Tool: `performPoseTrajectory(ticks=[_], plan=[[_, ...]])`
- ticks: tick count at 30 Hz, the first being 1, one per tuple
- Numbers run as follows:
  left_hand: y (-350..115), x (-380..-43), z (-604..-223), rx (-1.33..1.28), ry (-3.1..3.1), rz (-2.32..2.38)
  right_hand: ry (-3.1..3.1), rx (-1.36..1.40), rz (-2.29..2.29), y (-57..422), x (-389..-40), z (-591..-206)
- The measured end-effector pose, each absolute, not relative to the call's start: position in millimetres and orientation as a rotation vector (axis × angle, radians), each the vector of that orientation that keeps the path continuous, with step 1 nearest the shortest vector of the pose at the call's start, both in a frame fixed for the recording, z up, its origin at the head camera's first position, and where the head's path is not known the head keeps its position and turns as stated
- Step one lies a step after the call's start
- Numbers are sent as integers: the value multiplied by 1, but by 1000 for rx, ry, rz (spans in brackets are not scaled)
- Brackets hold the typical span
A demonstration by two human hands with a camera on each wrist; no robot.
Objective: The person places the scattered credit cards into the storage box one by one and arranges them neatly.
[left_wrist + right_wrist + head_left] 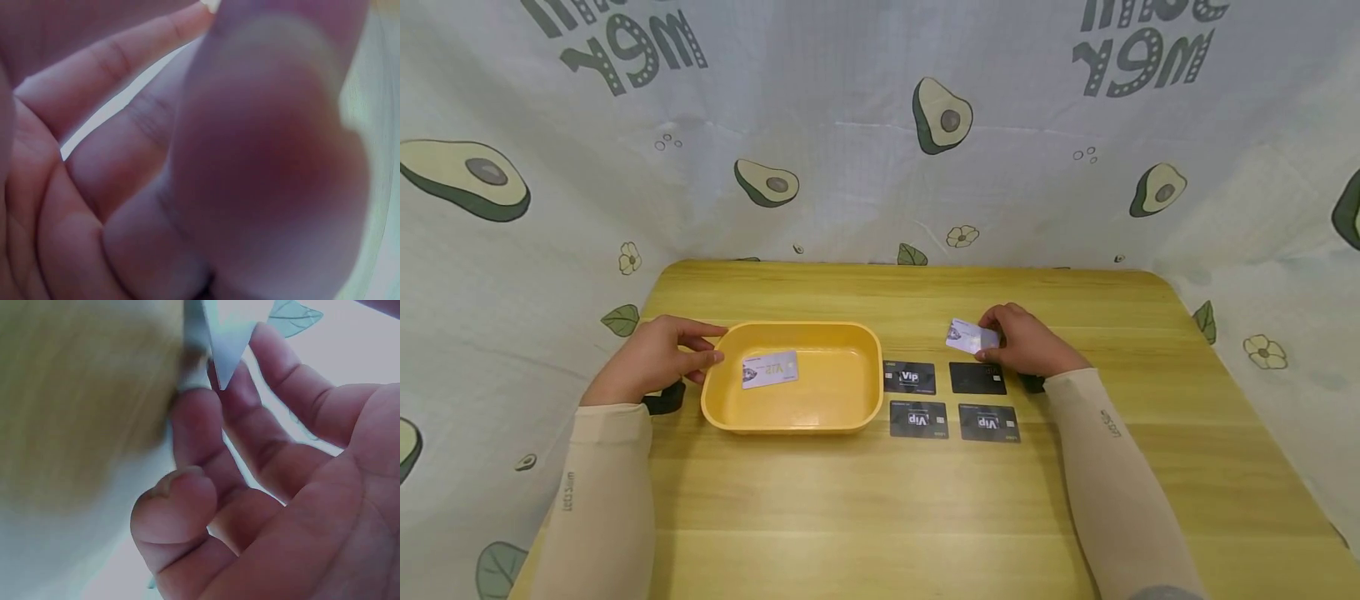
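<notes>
In the head view my left hand (658,354) holds the left rim of a yellow plastic tray (831,396), its thumb and index finger at the edge. Inside the tray, toward its left, lies a silver VIP card (770,369). Over to the right, my right hand (1028,342) pinches another silver VIP card (966,335) by its right end, above the table. A corner of this held card (228,344) shows at the fingertips in the right wrist view. The left thumb (269,162) fills much of the left wrist view, hiding the tray's edge.
Between the tray and my right hand, several black VIP cards lie in two rows on the wooden table (850,517); one is the lower right black card (989,423). A white curtain (850,100) printed with avocados hangs behind the table and at its sides.
</notes>
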State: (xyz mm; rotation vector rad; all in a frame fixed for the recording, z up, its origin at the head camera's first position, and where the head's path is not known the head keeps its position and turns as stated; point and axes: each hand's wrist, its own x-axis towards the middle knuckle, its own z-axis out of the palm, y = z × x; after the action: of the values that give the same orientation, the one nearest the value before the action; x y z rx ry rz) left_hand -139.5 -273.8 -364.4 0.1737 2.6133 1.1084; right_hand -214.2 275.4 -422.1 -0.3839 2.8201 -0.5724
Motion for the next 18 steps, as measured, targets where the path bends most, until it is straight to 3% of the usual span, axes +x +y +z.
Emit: performPoseTrajectory(ticks=[18], plan=[[-274,-140,-363,177,2628,1082,2901,-334,-570,273,-210,-415]])
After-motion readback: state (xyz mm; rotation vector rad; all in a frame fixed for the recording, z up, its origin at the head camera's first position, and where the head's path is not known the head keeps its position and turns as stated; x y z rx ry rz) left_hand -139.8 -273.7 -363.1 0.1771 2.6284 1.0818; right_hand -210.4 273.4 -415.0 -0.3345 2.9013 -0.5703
